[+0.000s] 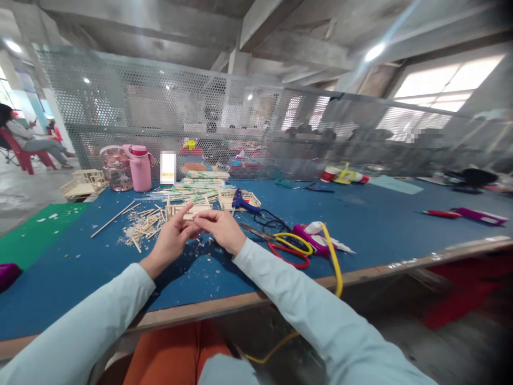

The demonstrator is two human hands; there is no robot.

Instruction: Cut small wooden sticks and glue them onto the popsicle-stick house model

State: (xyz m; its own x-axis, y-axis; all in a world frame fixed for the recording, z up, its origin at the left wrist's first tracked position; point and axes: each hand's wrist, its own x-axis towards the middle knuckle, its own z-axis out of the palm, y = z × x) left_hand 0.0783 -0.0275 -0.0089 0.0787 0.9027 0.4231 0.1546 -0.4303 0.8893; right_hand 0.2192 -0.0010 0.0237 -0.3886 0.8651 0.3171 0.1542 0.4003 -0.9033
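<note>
Over the link I take this for a craft workshop in a bare industrial building: raw concrete beams (pixel 272 24) cross at twelve o'clock, a bright window (pixel 449 80) shows at two, and a perforated metal screen (pixel 148 101) runs from ten round to one. The long blue-topped bench (pixel 377 230) below it carries a small stick frame (pixel 200 207) and pale stick scraps (pixel 142 229) toward nine o'clock, a blue glue gun (pixel 245 202) near dial centre and scissors (pixel 275 238) at five. I also see a person (pixel 34 143) sitting on a red chair (pixel 30 155) at ten.
</note>
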